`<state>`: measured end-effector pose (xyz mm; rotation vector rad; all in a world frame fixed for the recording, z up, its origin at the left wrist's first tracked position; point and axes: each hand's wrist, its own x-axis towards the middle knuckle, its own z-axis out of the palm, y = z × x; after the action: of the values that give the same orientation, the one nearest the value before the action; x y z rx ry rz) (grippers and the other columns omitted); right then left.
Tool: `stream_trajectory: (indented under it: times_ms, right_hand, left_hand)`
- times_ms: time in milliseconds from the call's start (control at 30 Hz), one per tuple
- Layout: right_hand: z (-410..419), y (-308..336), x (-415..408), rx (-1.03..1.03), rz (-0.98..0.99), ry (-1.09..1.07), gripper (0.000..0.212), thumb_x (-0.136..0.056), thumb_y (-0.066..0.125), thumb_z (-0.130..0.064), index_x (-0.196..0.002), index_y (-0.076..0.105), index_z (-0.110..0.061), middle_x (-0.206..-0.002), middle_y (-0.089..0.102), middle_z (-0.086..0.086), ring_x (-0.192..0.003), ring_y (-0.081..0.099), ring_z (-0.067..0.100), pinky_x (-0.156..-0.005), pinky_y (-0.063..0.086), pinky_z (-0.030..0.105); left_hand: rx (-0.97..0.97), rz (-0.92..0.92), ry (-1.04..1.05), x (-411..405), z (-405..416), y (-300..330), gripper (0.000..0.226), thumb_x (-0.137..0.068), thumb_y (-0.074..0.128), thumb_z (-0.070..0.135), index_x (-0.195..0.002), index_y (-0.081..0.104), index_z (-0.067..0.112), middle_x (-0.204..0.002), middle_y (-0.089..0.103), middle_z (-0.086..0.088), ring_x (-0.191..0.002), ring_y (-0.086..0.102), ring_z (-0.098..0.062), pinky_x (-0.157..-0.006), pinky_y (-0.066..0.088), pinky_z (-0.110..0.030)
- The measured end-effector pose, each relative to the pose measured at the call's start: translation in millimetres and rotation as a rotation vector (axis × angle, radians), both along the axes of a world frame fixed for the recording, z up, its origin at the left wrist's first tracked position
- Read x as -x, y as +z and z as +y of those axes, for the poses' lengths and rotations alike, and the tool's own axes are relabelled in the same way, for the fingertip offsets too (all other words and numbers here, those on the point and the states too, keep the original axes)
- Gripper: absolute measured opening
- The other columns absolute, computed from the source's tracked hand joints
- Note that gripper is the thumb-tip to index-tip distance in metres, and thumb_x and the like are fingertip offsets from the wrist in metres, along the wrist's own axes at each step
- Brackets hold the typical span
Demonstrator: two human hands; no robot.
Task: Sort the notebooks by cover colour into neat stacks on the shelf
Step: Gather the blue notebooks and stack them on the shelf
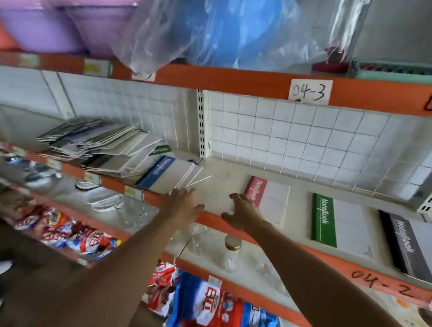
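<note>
Arms reach up from the bottom of the frame to the shelf [219, 186] at centre. Left hand [180, 205] lies over the orange shelf edge, fingers straight and spread, holding nothing. Right hand [240, 209] hovers just beside the red notebook [269, 197], fingers loosely spread, empty. Further right lie the green notebook [338, 221] and the black notebook [426, 247], each apart. Left of centre a blue notebook [168, 172] rests against a messy pile of notebooks [99, 145].
</note>
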<state>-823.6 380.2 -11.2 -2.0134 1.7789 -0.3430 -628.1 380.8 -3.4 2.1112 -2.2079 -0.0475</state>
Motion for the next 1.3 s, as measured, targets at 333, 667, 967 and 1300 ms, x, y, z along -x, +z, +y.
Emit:
stream_trajectory:
  times_ms: [333,667,967,1300]
  right_hand:
    - [-91.7,-6.6,-114.9,-0.003,0.027,0.19,0.061,-0.092,0.058,-0.042,-0.147,0.041,-0.022,-0.149,0.043,0.007,-0.135,0.042,0.03,-0.109,0.036,0.041]
    - [-151.5,-31.5,-178.6,-0.054,0.298,0.323,0.056,-0.101,0.038,-0.051,-0.151,0.033,-0.027,-0.161,0.025,0.002,-0.147,0.022,0.027,-0.118,0.02,0.05]
    - [-149.7,-46.3,-142.9,-0.035,0.306,-0.179,0.077,-0.095,0.037,-0.064,-0.149,0.028,-0.01,-0.156,0.028,0.014,-0.144,0.024,0.034,-0.116,0.024,0.052]
    - [-127.3,-62.8,-164.7,0.094,0.125,-0.486,0.079,-0.094,0.041,-0.063,-0.145,0.032,-0.004,-0.15,0.034,0.013,-0.143,0.025,0.027,-0.121,0.009,0.043]
  left_hand:
    - [-0.045,-0.032,0.143,-109.4,-74.7,1.5,0.055,-0.091,0.049,0.058,-0.134,0.049,0.024,-0.137,0.054,-0.007,-0.122,0.05,-0.029,-0.1,0.042,-0.041]
    - [-0.061,0.001,0.079,-152.6,-134.0,-19.3,0.052,-0.094,0.047,0.058,-0.134,0.046,0.024,-0.132,0.059,-0.006,-0.114,0.056,-0.029,-0.093,0.047,-0.042]
    - [-0.151,0.046,0.046,-149.7,-176.6,-44.0,0.068,-0.099,0.037,0.056,-0.147,0.032,0.008,-0.149,0.037,-0.016,-0.136,0.036,-0.034,-0.107,0.038,-0.046]
    - [0.003,0.057,0.069,-141.9,-177.6,-75.7,0.074,-0.096,0.028,0.066,-0.148,0.032,0.012,-0.145,0.037,-0.029,-0.132,0.035,-0.041,-0.106,0.034,-0.048]
